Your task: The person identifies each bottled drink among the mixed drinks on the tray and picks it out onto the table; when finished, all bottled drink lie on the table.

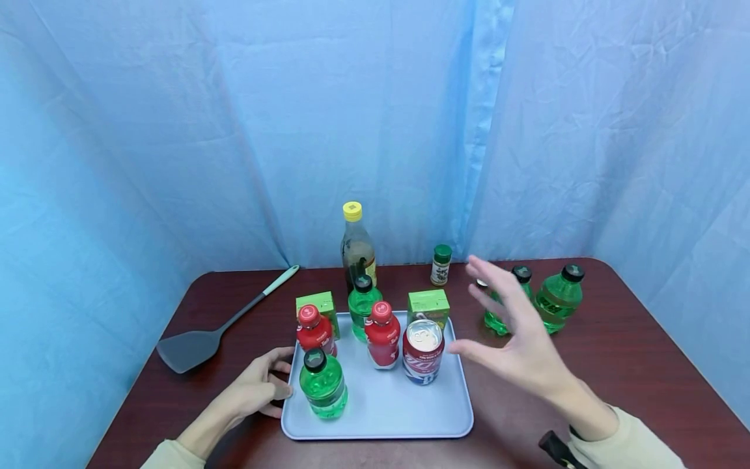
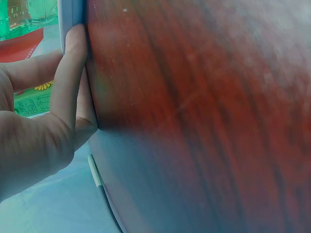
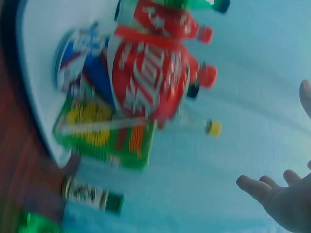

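A light grey-blue tray (image 1: 398,417) lies on the table, and my left hand (image 1: 258,385) holds its left edge with bent fingers at the rim. In the left wrist view, the fingers (image 2: 68,80) meet the tray's rim (image 2: 72,14). My right hand (image 1: 521,339) is raised right of the tray, thumb and fingers spread wide and holding nothing. Nearest to it on the tray stands a red soda can (image 1: 423,352). Also on the tray are red bottles (image 1: 383,335), green bottles (image 1: 324,384) and green drink cartons (image 1: 428,306). The right wrist view is blurred.
Behind the tray stand a tall yellow-capped bottle (image 1: 356,247) and a green-lidded spice jar (image 1: 441,266). More green bottles (image 1: 559,296) stand at the right, partly behind my right hand. A spatula (image 1: 196,348) lies at the left. Blue curtains (image 1: 375,130) enclose the table (image 1: 615,365).
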The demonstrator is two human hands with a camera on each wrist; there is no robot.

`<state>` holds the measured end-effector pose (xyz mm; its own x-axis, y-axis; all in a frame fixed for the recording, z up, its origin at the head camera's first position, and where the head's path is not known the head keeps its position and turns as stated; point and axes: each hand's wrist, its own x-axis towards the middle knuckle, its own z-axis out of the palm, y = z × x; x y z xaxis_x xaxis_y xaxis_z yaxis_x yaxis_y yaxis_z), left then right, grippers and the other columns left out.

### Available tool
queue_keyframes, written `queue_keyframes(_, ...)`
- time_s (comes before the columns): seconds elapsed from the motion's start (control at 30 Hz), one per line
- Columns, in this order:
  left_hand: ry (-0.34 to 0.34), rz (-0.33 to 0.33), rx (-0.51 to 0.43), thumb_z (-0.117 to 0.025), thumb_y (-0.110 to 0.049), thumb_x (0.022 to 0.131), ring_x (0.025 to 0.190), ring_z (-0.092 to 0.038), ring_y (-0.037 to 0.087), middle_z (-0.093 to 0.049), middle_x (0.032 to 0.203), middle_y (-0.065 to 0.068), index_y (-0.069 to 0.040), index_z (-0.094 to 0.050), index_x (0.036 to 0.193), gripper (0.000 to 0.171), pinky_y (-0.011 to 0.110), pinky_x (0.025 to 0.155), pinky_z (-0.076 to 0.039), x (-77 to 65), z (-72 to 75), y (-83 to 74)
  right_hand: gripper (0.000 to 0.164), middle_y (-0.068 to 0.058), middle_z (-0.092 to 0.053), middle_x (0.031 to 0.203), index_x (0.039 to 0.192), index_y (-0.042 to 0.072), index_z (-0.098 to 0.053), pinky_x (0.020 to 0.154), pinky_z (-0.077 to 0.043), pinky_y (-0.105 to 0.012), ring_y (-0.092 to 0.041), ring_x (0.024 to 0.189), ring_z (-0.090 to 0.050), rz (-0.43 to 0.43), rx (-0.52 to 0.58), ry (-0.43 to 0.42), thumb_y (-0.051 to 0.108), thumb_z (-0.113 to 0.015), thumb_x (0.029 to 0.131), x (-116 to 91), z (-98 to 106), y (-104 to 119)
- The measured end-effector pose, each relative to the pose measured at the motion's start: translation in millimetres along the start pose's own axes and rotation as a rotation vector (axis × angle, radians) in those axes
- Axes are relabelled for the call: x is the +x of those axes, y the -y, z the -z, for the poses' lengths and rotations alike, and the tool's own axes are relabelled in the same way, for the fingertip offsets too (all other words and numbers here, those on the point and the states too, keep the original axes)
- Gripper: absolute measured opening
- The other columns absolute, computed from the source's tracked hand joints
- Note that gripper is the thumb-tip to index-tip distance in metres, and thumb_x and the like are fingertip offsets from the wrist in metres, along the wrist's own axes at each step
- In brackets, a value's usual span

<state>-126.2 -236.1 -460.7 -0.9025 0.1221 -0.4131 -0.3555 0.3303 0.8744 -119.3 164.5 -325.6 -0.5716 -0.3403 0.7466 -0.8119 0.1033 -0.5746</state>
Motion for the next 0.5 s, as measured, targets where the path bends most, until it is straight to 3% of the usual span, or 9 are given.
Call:
queue_keyframes(0.17,0.012,-0.006,-0.006,-0.064,0.009,0.081,0.088,-0.061,0.028,-0.048,0.122,0.022,0.001,-0.035,0.152,0.077,0.052,0.06,-0.06,-0.1,0.7,0.1,0.098,-0.028,-0.038,0.151,0.148,-0.015,-0.035,0.108,-0.043,-0.033,-0.028,0.139,-0.041,0.03,0.053,0.083,0.018,-0.092,0.075,-5.9,-32.5,-11.8)
queue_keyframes(0.3,0.008,-0.003,-0.005,-0.064,0.009,0.081,0.088,-0.061,0.028,-0.049,0.121,0.022,0.001,-0.035,0.152,0.077,0.052,0.06,-0.06,0.7,0.8,0.6,0.106,-0.016,-0.036,0.156,0.155,-0.001,-0.033,0.105,-0.048,-0.04,-0.029,0.14,-0.039,-0.052,0.034,0.181,0.028,-0.094,0.072,-18.0,-58.7,-24.4)
queue_keyframes(0.5,0.006,0.004,-0.001,-0.064,0.009,0.081,0.089,-0.061,0.028,-0.048,0.122,0.021,0.001,-0.035,0.152,0.077,0.052,0.06,-0.06,0.9,0.6,0.9,0.107,-0.004,-0.032,0.158,0.159,0.017,-0.027,0.105,-0.047,-0.047,-0.026,0.141,-0.038,-0.193,0.113,0.336,0.03,-0.092,0.075,-25.1,-94.8,-25.1)
